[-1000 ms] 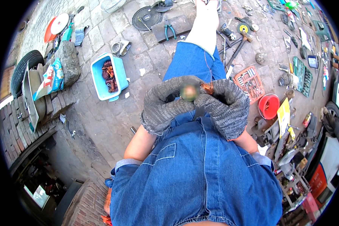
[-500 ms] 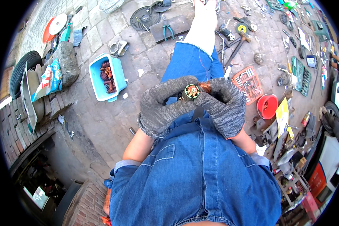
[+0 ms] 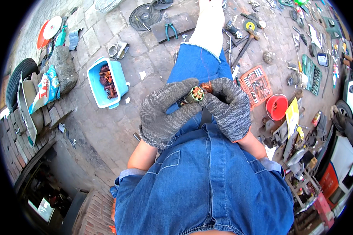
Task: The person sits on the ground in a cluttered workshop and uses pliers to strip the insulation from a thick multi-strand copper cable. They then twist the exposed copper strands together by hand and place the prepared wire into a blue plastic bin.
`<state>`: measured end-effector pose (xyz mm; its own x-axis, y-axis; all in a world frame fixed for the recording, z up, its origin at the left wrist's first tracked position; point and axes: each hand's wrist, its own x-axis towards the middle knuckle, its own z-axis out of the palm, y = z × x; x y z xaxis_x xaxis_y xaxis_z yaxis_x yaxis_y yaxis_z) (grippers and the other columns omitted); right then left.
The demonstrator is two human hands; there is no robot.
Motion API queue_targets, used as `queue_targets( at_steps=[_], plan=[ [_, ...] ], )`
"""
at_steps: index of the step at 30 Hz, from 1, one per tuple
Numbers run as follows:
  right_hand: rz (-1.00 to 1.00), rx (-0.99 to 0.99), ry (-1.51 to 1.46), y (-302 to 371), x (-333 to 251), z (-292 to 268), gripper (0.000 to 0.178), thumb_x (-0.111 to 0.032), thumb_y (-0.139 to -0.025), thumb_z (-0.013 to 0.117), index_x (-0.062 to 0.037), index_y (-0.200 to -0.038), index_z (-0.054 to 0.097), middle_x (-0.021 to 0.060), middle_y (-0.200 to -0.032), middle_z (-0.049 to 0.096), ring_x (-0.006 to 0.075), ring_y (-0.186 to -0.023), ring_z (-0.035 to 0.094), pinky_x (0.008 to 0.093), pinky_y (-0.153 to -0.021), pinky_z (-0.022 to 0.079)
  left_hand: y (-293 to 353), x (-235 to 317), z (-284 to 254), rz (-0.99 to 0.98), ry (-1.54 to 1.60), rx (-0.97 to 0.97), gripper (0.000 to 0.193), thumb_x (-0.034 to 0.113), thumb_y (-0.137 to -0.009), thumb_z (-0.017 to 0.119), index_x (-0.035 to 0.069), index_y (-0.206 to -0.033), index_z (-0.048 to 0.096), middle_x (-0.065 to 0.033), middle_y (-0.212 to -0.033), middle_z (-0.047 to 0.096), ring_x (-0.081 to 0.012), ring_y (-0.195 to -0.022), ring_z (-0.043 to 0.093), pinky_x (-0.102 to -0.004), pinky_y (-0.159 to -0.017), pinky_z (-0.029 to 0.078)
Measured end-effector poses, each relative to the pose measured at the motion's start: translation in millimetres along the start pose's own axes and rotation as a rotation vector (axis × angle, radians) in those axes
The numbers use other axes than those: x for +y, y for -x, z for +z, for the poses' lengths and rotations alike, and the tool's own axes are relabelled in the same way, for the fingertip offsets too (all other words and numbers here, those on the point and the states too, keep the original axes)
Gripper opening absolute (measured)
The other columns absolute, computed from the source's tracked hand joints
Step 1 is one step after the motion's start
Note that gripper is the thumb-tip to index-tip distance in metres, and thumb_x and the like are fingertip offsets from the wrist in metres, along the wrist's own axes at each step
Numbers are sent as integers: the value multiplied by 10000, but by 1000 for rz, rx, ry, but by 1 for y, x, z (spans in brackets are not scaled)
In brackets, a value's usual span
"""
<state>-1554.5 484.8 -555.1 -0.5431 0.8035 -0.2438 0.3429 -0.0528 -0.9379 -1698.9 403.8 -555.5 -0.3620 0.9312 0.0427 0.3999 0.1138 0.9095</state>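
Both my hands wear grey knitted gloves and meet over my lap. Between thumb and fingers, my left hand point(image 3: 164, 113) grips a small motor armature point(image 3: 197, 94), its round end with green and copper parts tilted up. My right hand point(image 3: 228, 109) is closed in a pinch at the armature's right side, by a tuft of copper wire point(image 3: 206, 87). Its fingertips appear to hold that wire, with a thin strand rising over my denim leg. The far end of the armature is hidden in the left glove.
Left of my legs stands a light blue basin point(image 3: 121, 82) with copper coils. Pliers point(image 3: 169, 31) lie on a dark plate ahead. To the right are a hammer point(image 3: 247, 45), an orange tool case point(image 3: 255, 88), a red bucket point(image 3: 277, 106) and scattered metal parts.
The view has shifted slightly, so the surroundings sit a little further left. My hands keep their hold, and the armature's end face looks slightly turned.
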Motion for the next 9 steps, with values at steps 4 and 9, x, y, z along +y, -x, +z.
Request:
queue_targets(
  at_steps=[4, 9],
  plan=[
    [-17, 5, -17, -9, 6, 4, 214, -138, -744, 680, -32, -913, 601, 81, -777, 607, 166, -713, 597, 283, -656, 482, -9, 0, -2, 12, -80, 9, 413, 245, -660, 738, 87, -1028, 639, -94, -959, 649, -214, -849, 633, -314, -742, 494],
    [119, -54, -8, -21, 2, 2, 225, -159, -765, 657, -41, -948, 599, 97, -817, 614, 173, -759, 611, 291, -704, 496, -18, -8, -2, -8, -86, -16, 422, 267, -661, 735, 103, -1036, 636, -93, -987, 643, -215, -875, 624, -322, -758, 488]
  ],
)
